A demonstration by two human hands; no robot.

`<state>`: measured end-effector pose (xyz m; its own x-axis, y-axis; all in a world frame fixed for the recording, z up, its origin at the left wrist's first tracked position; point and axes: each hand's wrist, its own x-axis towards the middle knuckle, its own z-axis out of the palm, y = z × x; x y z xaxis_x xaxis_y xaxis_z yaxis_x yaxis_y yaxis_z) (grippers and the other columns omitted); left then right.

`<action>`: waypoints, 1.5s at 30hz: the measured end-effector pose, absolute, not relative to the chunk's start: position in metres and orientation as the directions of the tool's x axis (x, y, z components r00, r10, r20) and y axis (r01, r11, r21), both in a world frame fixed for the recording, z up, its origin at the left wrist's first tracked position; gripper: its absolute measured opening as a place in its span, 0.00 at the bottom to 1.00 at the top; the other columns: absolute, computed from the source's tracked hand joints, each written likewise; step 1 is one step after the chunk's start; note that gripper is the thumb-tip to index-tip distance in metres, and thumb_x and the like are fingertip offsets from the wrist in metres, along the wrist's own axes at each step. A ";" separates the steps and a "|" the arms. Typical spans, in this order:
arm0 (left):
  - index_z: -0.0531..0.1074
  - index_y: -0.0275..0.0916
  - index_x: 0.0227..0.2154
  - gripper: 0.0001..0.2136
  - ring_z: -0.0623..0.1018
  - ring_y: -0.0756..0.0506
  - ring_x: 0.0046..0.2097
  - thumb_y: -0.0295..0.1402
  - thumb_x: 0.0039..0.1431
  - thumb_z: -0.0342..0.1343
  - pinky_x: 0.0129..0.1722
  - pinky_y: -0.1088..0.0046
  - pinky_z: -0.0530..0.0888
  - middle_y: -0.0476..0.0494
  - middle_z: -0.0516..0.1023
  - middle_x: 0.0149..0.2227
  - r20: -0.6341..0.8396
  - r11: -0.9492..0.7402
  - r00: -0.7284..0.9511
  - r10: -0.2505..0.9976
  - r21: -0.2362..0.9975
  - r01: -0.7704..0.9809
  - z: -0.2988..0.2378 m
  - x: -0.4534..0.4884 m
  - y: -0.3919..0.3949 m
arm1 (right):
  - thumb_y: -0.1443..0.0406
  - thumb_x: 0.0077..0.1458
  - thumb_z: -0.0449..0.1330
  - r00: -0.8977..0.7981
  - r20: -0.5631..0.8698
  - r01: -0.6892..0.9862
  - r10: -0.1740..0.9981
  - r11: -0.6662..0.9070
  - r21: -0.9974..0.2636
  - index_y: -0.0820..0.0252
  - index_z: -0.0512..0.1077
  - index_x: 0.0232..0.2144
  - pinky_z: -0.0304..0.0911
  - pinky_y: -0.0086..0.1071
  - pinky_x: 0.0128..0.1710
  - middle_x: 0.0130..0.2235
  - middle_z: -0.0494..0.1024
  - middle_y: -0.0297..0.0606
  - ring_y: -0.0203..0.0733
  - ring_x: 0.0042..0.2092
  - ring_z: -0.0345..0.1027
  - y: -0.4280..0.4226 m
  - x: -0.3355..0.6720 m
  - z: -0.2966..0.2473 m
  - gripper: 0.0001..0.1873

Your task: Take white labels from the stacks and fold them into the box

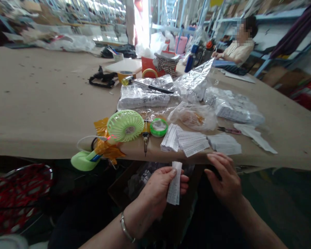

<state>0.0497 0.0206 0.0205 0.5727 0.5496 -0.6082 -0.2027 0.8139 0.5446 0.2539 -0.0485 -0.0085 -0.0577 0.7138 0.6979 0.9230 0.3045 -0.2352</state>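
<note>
Between the thumb and fingers of my left hand [159,185] is a small stack of printed white labels [174,188], held below the table's front edge. My right hand [225,174] is at the table edge with its fingers apart and nothing visible in it. Just above its fingertips lies a fanned pile of white labels [225,143]. Further left on the table are another fanned pile of printed labels [193,141] and a thicker bundle of labels [170,138]. A green round tin [158,127] stands beside a soldering iron [145,140] whose tip points over the edge.
A green fan [125,126] is fixed with brown tape at the edge. Plastic-wrapped label bundles [145,98], a hammer [150,85], a clear bag [194,116] and thread snips [229,130] lie behind. A person [239,48] sits at the far right. An open box [119,190] is below.
</note>
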 end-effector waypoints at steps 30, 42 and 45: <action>0.73 0.28 0.25 0.09 0.70 0.53 0.21 0.29 0.43 0.64 0.21 0.80 0.63 0.44 0.73 0.22 -0.539 0.807 0.622 0.568 0.511 -0.295 0.019 0.048 0.008 | 0.75 0.52 0.59 -0.366 0.668 0.652 0.648 0.691 -0.313 0.59 0.73 0.35 0.64 0.45 0.47 0.37 0.77 0.40 0.45 0.45 0.69 -0.047 0.192 0.006 0.10; 0.71 0.31 0.22 0.08 0.69 0.54 0.22 0.26 0.38 0.65 0.21 0.79 0.61 0.48 0.71 0.21 -0.605 0.794 0.516 0.606 0.426 -0.433 0.012 0.038 0.010 | 0.72 0.54 0.57 -0.507 0.555 0.630 0.659 0.723 -0.283 0.58 0.73 0.37 0.61 0.42 0.53 0.39 0.79 0.37 0.41 0.47 0.69 -0.039 0.185 -0.001 0.09; 0.71 0.31 0.23 0.10 0.69 0.54 0.22 0.30 0.40 0.66 0.21 0.80 0.61 0.48 0.71 0.21 -0.585 0.785 0.526 0.617 0.419 -0.456 0.011 0.037 0.009 | 0.71 0.55 0.57 -0.514 0.534 0.651 0.671 0.711 -0.267 0.56 0.73 0.37 0.60 0.43 0.53 0.39 0.79 0.36 0.41 0.47 0.70 -0.038 0.183 0.002 0.09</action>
<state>0.0367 0.0086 0.0110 0.5260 0.6172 -0.5851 -0.4556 0.7855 0.4189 0.1829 -0.0384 0.0015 -0.5142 0.6715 0.5336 0.6507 0.7107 -0.2673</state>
